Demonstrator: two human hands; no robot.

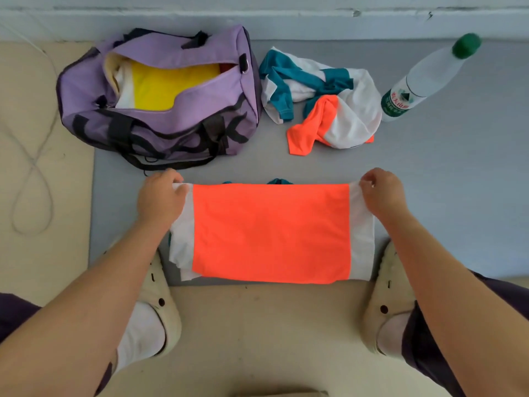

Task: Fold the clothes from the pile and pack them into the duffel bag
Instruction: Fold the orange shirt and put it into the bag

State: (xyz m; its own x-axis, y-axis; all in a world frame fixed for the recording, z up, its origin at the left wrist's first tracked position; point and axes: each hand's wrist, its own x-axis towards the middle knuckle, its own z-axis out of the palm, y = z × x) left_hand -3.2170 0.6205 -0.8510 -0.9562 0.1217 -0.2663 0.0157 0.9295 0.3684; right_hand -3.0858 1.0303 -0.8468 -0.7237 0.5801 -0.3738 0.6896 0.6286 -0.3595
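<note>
An orange-and-white garment [270,233] was held stretched flat over the near edge of the grey mat [429,179], its lower hem reaching just past that edge onto the beige floor [257,325]. Its far left corner was pinched shut in the fingers of the left hand [160,196], and its far right corner was pinched likewise in the right hand [383,193]; both grips were closed on the white side panels, with the orange panel pulled taut between them. A little teal cloth showed at the garment's far edge, though what it belonged to could not be told.

The purple duffel bag [160,98] stood at the far left corner of the mat, unzipped, with a yellow garment [169,81] already inside. The pile [320,98] of teal, white and orange clothes lay just beside the bag toward the far edge, and a water bottle [423,78] stood toward the mat's far right.

The step in hand was judged to be a fold of the held garment. It would be done well if both corners were carried together at equal height, so that the far edge met the near hem squarely, and if the tension were kept even until the cloth was laid down, so that no crease was trapped in the slippery fabric. The sides should be aligned before the grips were released.
</note>
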